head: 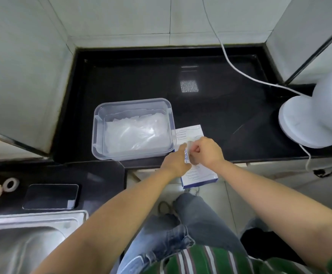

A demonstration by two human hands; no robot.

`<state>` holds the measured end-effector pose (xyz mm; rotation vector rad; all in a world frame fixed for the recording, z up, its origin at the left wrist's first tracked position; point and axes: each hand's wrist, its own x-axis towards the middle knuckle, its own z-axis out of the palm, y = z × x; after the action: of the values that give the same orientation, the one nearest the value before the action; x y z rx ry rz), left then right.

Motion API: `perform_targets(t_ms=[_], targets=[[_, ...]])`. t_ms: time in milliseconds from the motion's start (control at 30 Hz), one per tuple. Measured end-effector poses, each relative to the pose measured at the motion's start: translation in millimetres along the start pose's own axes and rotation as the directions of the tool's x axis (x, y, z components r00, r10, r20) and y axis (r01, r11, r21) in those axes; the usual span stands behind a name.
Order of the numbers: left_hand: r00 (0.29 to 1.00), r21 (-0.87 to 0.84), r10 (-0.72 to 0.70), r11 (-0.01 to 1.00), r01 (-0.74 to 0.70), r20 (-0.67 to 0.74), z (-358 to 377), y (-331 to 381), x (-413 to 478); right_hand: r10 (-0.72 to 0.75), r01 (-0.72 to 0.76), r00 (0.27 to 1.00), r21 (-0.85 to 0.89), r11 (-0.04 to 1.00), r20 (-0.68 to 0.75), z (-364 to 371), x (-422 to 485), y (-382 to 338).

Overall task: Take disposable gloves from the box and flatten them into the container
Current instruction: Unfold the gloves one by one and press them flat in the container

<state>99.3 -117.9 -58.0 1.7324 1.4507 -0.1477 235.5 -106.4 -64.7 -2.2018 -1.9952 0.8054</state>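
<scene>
From the head camera I see my right hand [207, 152], fingers curled, pinching a clear glove [190, 144] at the glove box [199, 175] on the bench [220, 115]. My left hand [178, 162] rests straight fingers on the box, just beside the container [97, 135] of flattened gloves [135, 133].

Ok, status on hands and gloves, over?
At the glove box: left hand rests on it, right hand pinches a glove at the slot. The container alongside holds flattened gloves. Path between looks clear.
</scene>
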Motion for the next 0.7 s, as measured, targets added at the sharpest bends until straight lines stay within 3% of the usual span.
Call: perform_targets(t_ms=[100, 233, 333, 500, 600, 700], targets=[[1.000, 0.026, 0.010, 1.000, -0.010, -0.015, 1.9, -1.4, 2.6, -0.006, -0.006, 0.999, 0.322, 0.947, 0.037, -6.6, 2.1, 7.0], [1.000, 0.034, 0.006, 0.999, -0.006, 0.002, 2.7, -1.4, 1.1, 0.012, -0.043, 0.999, 0.676, 0.736, 0.050, -20.9, 0.5, 12.6], [1.000, 0.034, 0.018, 0.999, -0.018, 0.018, 1.7, -0.5, -1.0, 0.117, -0.071, 0.993, 0.788, 0.612, -0.002, -27.9, -0.4, 15.1], [0.998, -0.004, 0.014, 1.000, -0.014, 0.054, -2.8, 5.3, -2.8, 0.298, -0.008, 0.950, 0.949, 0.315, -0.092, -60.4, 4.0, 3.9], [0.999, -0.248, 0.022, 0.969, -0.015, 0.025, -12.9, 14.9, -6.6, 0.252, -0.027, 0.966, 0.944, 0.328, -0.060, -74.3, 8.2, 1.1], [0.986, -0.517, 0.031, 0.849, -0.111, -0.161, -32.2, 34.8, -19.6, 0.210, -0.077, 0.978, 0.944, 0.321, 0.008, -74.2, 6.8, -1.2]])
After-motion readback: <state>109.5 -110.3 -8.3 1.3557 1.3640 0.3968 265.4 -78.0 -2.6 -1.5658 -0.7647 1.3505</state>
